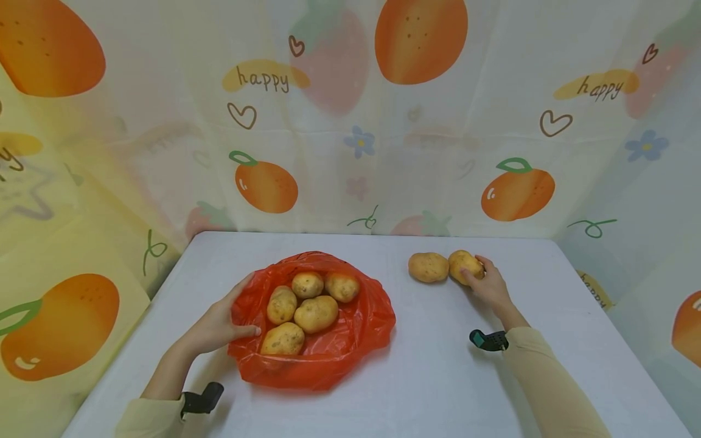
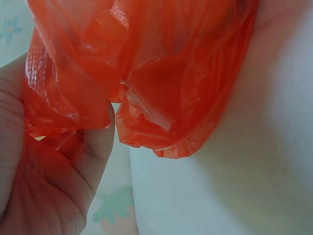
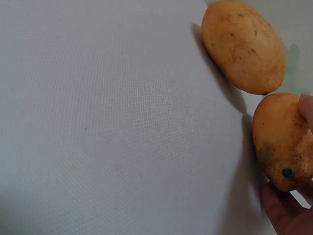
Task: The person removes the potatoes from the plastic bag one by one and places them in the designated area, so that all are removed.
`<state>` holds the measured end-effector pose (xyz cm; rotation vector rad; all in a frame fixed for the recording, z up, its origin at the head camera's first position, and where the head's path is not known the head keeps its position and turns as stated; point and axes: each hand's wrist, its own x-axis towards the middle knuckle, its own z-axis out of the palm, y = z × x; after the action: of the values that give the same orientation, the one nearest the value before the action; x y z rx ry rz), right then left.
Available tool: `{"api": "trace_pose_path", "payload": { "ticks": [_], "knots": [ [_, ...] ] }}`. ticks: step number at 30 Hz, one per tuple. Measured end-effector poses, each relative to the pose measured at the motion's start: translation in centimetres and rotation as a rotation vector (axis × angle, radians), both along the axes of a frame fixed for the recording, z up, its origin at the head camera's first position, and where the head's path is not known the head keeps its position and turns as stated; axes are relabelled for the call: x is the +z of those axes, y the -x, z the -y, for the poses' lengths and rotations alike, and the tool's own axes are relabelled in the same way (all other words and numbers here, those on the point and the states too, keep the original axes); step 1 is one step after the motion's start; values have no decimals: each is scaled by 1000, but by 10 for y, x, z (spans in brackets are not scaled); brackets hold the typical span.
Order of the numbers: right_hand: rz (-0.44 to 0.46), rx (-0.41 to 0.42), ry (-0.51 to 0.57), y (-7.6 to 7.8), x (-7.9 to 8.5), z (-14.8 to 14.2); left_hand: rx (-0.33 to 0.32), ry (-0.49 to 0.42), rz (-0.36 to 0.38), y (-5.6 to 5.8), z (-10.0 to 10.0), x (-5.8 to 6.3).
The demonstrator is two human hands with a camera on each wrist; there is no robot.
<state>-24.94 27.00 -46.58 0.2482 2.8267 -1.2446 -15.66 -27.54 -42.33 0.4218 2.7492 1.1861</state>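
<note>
A white table (image 1: 432, 371) bears an open red plastic bag (image 1: 345, 340), thin, limp and likely slippery, best taken by its rim. The left hand (image 1: 219, 322) pinches the bag's left side between thumb and fingers; toward the far right, the right hand (image 1: 491, 289) clamps thumb and fingers on a dark-spotted potato (image 1: 463, 265), probably firm, fairly weighty and best gripped around its middle. It is yellow-tan and rounded, just beside an oval potato (image 1: 428, 267). Five bagged potatoes (image 1: 316, 314) share the tan skin.
</note>
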Motion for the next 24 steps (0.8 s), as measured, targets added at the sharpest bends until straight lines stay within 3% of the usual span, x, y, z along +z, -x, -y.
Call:
{"api": "trace_pose_path", "payload": {
  "ticks": [24],
  "knots": [
    [-18, 57, -14, -2, 7, 1, 1, -22, 16, -1, -1, 1]
  ]
}}
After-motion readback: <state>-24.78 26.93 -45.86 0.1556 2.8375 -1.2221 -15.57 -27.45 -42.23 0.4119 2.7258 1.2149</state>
